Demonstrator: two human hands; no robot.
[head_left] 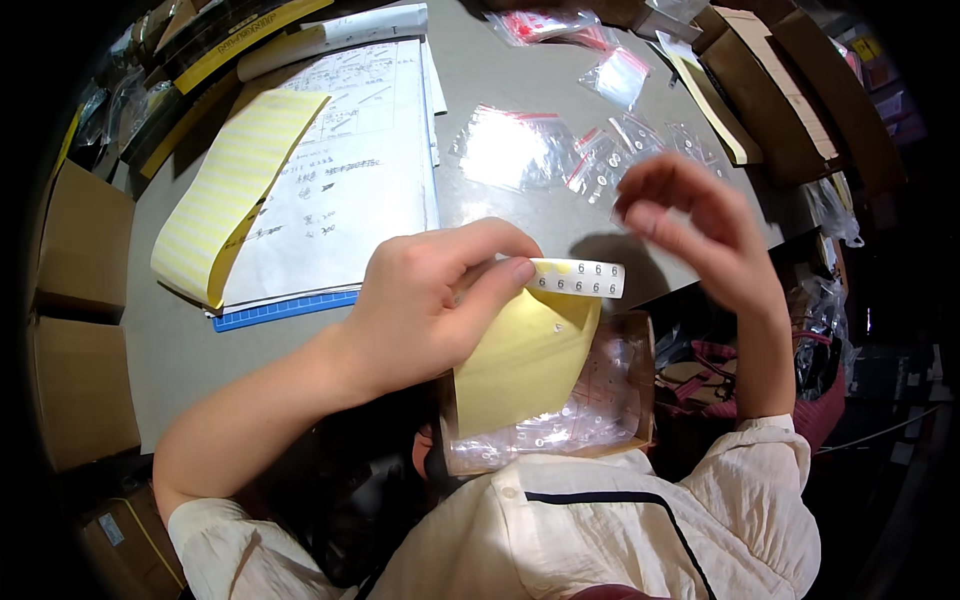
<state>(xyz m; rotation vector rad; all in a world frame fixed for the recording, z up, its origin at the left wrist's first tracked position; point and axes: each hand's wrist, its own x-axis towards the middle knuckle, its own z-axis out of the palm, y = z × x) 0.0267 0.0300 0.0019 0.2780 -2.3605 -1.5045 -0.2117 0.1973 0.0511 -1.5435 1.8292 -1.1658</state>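
My left hand (430, 295) pinches the upper edge of a strip of sticker labels (580, 279) between thumb and forefinger. The strip's white printed face curls over at the top, with bare yellow spots by my thumb; its yellow backing (520, 360) hangs down below. To the right, my right hand (695, 235) is raised above the table's edge, slightly blurred. Its fingers curl toward the thumb, and whatever may be between the tips is too small to make out. Under the strip sits an open carton (645, 385) holding clear plastic bags (590, 415).
Flat zip bags (510, 150) and small bags with white rings (600, 165) lie on the grey table (465, 70). At left, a yellow label sheet (235, 190) rests on papers (385, 190) over a blue board (290, 312). Cardboard boxes (85, 390) flank the table.
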